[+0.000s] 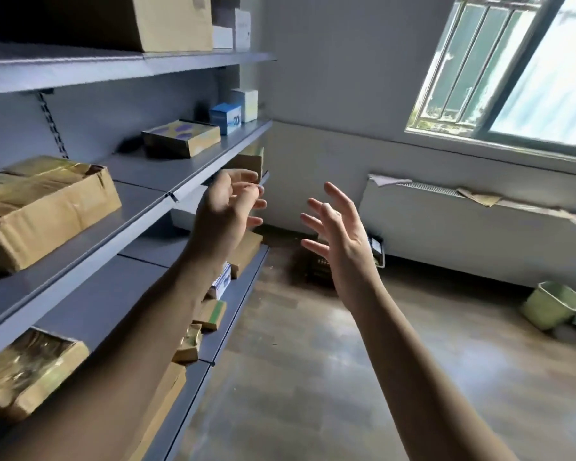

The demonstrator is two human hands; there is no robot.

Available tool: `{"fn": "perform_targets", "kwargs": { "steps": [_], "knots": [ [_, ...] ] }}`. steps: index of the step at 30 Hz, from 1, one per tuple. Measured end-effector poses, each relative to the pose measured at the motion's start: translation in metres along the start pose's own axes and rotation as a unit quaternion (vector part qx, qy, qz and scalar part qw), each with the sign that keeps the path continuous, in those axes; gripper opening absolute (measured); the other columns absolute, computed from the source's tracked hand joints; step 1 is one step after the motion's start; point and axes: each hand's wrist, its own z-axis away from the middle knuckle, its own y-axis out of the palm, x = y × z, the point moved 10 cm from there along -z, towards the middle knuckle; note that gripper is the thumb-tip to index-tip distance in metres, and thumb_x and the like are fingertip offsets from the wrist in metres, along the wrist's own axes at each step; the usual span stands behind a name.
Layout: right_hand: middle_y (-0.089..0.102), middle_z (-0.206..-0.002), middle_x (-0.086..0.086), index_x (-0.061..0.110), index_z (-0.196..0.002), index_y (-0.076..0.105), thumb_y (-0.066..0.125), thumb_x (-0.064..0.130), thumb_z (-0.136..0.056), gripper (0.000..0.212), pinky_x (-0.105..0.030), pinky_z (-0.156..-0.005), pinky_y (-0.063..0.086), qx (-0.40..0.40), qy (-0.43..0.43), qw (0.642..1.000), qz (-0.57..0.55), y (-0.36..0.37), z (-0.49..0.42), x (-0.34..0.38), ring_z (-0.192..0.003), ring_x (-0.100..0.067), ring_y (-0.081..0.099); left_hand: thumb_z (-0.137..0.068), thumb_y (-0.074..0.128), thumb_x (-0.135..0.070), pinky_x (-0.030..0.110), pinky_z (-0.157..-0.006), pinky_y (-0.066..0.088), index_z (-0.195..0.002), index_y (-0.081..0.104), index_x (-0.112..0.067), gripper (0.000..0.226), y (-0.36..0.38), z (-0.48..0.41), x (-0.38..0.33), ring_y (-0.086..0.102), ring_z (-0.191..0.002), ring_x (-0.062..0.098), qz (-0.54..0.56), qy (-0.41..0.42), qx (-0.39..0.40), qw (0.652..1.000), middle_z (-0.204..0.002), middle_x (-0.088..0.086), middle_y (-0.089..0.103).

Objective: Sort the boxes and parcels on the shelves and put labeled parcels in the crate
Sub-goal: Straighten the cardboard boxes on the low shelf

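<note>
My left hand and right hand are raised before the shelves, fingers spread, holding nothing. Boxes and taped parcels sit on every shelf, so I judge most sorting is left. The dark crate stands on the floor behind my right hand; its contents are hidden. A green bin lies tipped.

boxes on shelves left, bin right
</note>
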Motion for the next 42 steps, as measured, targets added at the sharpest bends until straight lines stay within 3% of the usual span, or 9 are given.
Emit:
{"fn": "perform_targets", "kwargs": {
  "steps": [5,12,16,18,26,32,38,42],
  "knots": [
    [0.062,-0.124,0.01,0.038,-0.135,0.044,0.051,0.046,-0.09,0.046,-0.033,-0.09,0.055,-0.024,0.009,1.0,-0.012,-0.058,-0.084,-0.045,-0.112,-0.007,0.064,-0.081,0.048,-0.029,0.025,-0.068,0.058,-0.11,0.056,-0.017,0.033,0.073,-0.067,0.054,0.068,-0.085,0.007,0.003,-0.029,0.035,0.999,-0.101,0.002,0.065],
    [0.061,-0.128,0.005,0.032,-0.141,0.042,0.046,0.03,-0.105,0.037,-0.035,-0.093,0.054,-0.002,0.038,0.999,-0.034,-0.139,-0.218,-0.116,-0.112,-0.007,0.065,-0.085,0.051,-0.023,0.033,-0.069,0.057,-0.1,0.058,-0.024,0.017,0.167,-0.171,0.124,0.067,-0.081,0.008,-0.018,-0.067,0.006,0.998,-0.099,0.001,0.064],
    [0.062,-0.125,0.005,0.033,-0.141,0.043,0.045,0.03,-0.104,0.037,-0.039,-0.095,0.053,0.015,0.062,0.997,-0.043,-0.173,-0.296,-0.145,-0.112,-0.009,0.065,-0.082,0.053,-0.023,0.032,-0.069,0.057,-0.096,0.058,-0.025,0.015,0.204,-0.223,0.152,0.066,-0.082,0.009,-0.022,-0.092,-0.031,0.995,-0.098,0.002,0.063],
    [0.062,-0.126,0.005,0.032,-0.142,0.042,0.045,0.031,-0.104,0.038,-0.039,-0.096,0.053,0.029,0.077,0.995,-0.05,-0.178,-0.331,-0.161,-0.113,-0.01,0.064,-0.092,0.054,-0.013,0.035,-0.071,0.057,-0.096,0.057,-0.024,0.013,0.215,-0.245,0.167,0.066,-0.082,0.009,-0.03,-0.105,-0.046,0.993,-0.097,0.001,0.063],
    [0.062,-0.124,0.01,0.037,-0.141,0.042,0.049,0.044,-0.099,0.044,-0.038,-0.094,0.054,0.104,0.11,0.988,-0.022,-0.148,-0.451,-0.244,-0.112,-0.008,0.064,-0.099,0.046,-0.006,0.032,-0.073,0.056,-0.102,0.057,-0.023,0.02,0.211,-0.327,0.251,0.064,-0.091,0.014,-0.052,-0.154,-0.114,0.98,-0.105,0.006,0.063],
    [0.065,-0.117,0.012,0.032,-0.143,0.042,0.045,0.033,-0.104,0.04,-0.042,-0.096,0.054,0.142,0.15,0.978,-0.004,-0.09,-0.548,-0.323,-0.111,-0.008,0.065,-0.098,0.051,-0.008,0.035,-0.082,0.056,-0.105,0.059,-0.027,0.022,0.198,-0.405,0.331,0.066,-0.096,0.01,-0.058,-0.178,-0.09,0.978,-0.103,-0.003,0.065],
    [0.065,-0.119,0.013,0.033,-0.143,0.042,0.045,0.035,-0.103,0.04,-0.038,-0.095,0.054,0.192,0.187,0.963,0.014,-0.037,-0.631,-0.395,-0.113,-0.008,0.064,-0.098,0.051,-0.008,0.044,-0.085,0.057,-0.102,0.059,-0.026,0.02,0.178,-0.478,0.415,0.066,-0.094,0.013,-0.041,-0.22,-0.148,0.963,-0.1,-0.003,0.066],
    [0.061,-0.132,0.006,0.032,-0.145,0.041,0.042,0.038,-0.104,0.041,-0.029,-0.086,0.055,0.22,0.22,0.95,0.026,-0.019,-0.667,-0.454,-0.109,-0.006,0.066,-0.089,0.055,-0.03,0.038,-0.087,0.057,-0.103,0.06,-0.033,0.016,0.175,-0.502,0.473,0.064,-0.104,0.015,-0.05,-0.26,-0.144,0.954,-0.108,-0.003,0.066]
  ]
}}
